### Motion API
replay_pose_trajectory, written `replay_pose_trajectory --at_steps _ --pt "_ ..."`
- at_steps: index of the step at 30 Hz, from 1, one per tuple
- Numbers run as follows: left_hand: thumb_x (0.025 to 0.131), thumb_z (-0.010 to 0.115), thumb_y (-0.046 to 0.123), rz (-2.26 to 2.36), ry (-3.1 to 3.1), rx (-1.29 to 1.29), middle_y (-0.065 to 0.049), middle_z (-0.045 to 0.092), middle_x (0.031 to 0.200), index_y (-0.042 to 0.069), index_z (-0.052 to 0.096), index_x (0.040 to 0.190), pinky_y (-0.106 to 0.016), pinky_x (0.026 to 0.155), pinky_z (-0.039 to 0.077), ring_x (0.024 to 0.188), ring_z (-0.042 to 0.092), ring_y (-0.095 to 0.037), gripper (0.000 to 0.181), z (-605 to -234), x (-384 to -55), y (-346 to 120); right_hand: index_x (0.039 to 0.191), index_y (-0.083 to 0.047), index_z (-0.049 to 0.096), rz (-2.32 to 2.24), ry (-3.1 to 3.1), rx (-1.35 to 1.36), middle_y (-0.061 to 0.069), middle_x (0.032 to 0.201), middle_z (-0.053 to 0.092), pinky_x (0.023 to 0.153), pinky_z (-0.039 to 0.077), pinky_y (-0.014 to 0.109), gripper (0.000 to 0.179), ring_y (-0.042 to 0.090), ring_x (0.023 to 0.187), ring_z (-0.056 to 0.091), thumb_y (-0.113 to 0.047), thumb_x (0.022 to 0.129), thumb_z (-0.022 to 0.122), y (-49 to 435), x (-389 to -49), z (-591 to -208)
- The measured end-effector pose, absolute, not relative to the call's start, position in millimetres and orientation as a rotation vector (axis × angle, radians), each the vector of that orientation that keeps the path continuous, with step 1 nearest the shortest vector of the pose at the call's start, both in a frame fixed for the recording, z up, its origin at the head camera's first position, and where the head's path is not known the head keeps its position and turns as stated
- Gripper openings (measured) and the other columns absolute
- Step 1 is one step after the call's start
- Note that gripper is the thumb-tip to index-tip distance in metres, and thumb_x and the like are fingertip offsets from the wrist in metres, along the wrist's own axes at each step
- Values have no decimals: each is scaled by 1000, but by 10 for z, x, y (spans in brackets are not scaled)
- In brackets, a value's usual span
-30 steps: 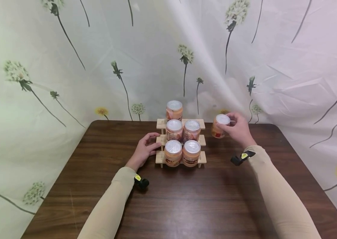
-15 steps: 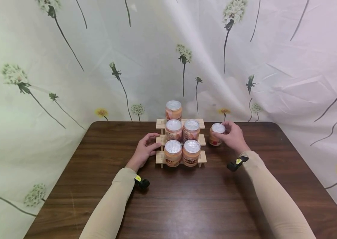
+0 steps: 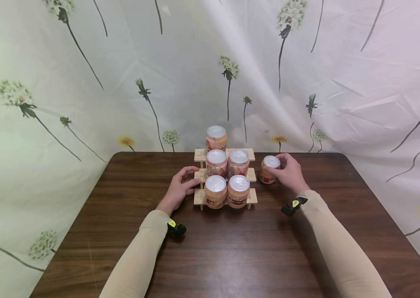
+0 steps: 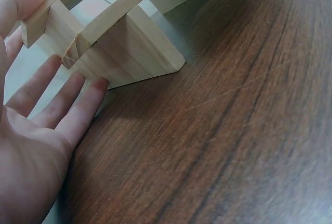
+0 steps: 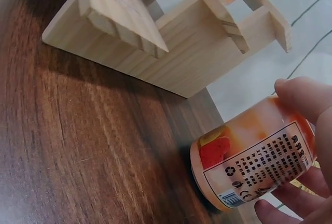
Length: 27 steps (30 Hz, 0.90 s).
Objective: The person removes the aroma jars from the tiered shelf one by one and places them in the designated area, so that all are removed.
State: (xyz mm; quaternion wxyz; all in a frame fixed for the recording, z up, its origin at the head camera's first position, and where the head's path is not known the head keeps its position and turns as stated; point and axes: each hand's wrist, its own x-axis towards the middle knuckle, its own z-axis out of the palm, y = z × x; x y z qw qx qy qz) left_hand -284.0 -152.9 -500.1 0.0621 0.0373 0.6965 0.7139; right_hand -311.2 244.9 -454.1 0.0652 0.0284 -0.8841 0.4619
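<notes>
Silver-topped jar just beside the wooden tiered rack
Right hand grips it between thumb and fingers; left hand's are spread against the rack's opposite side. Swung inward too low, it could bump a shelf, tipping its jars.

A three-step wooden rack blocks the middle of a dark table near the back, with a flowered curtain behind it. Five upright cans crowd its steps, but the top step has bare room right of its single can. The left hand obstructs the rack's left side. On the right, a held can and the right hand leave only a narrow gap. Open tabletop stretches in front, between the forearms.
</notes>
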Motion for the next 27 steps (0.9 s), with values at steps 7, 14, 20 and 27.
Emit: replay_pose_trajectory --at_steps 7,14,20,27 --pt "101 73 14 2153 2105 119 -14 51 147 12 57 141 -35 83 61 113 63 -20 44 -4982 -2827 -1527 128 0 54 1317 -2693 80 20 122 63 92 51 46 65 33 108 60 -39 88 86 2428 -3122 -4558" --pt "101 72 13 2149 2108 123 -16 50 148 10 56 142 -35 84 61 113 63 -19 45 -4979 -2824 -1530 144 1 47 1315 -2701 86 25 144 55 110 45 56 78 41 130 54 -57 96 70 2438 -3142 -4496" --pt "101 72 14 2143 2107 126 -15 49 149 12 56 142 -36 85 61 115 62 -19 44 -4993 -2821 -1530 150 -2 47 1285 -2631 152 22 154 49 117 37 58 80 40 145 43 -61 99 62 2397 -3164 -4237" --pt "102 72 14 2137 2118 133 -15 50 149 12 56 142 -36 85 60 115 62 -19 43 -4993 -2818 -1535 150 -8 50 1366 -2566 309 13 155 52 121 33 55 71 33 147 44 -57 101 63 2129 -3176 -3804"
